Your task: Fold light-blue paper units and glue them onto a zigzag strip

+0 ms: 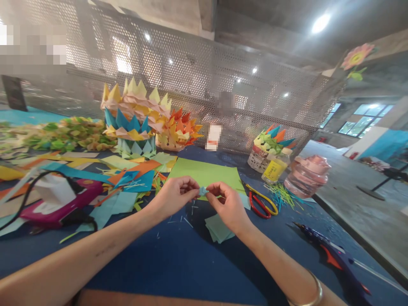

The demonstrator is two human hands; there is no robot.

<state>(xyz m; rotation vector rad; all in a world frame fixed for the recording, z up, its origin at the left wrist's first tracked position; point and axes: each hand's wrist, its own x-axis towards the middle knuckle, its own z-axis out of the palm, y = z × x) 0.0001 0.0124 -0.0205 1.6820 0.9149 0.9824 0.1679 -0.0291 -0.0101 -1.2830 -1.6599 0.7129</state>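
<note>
Pinched at the clock's centre, a small blue bit [202, 191], partly hidden. Held by the left hand [177, 193] from 9 o'clock, thumb and forefinger closed on it; by the right hand [228, 206] from about 4 o'clock, gripping likewise, with a bangle [318, 290] on that arm. At 12 o'clock, just past both hands, a green sheet [207, 170] flat on the dark blue table [178, 263]. At 5 o'clock, partly covered by the right hand, a loose stack of pale blue squares [218, 231], edges fanned out. At 3 o'clock, red and yellow scissors [262, 215], then green and blue shreds [290, 195], then a pink jug [307, 176]. Between 2 and 3, a bottle [274, 171] with a yellow label; at 2 o'clock, just beyond it, a paper crown [267, 145] with coloured points. Toward 4 o'clock, well apart from the right hand, a glue gun [334, 250]. At 9 o'clock, a magenta power strip [60, 212] bearing a white plug [54, 192], paper strips [84, 172] around it. Between 10 and 11, bunched crowns [140, 104], yellow, pink and blue, before a grey mesh [178, 72]
</note>
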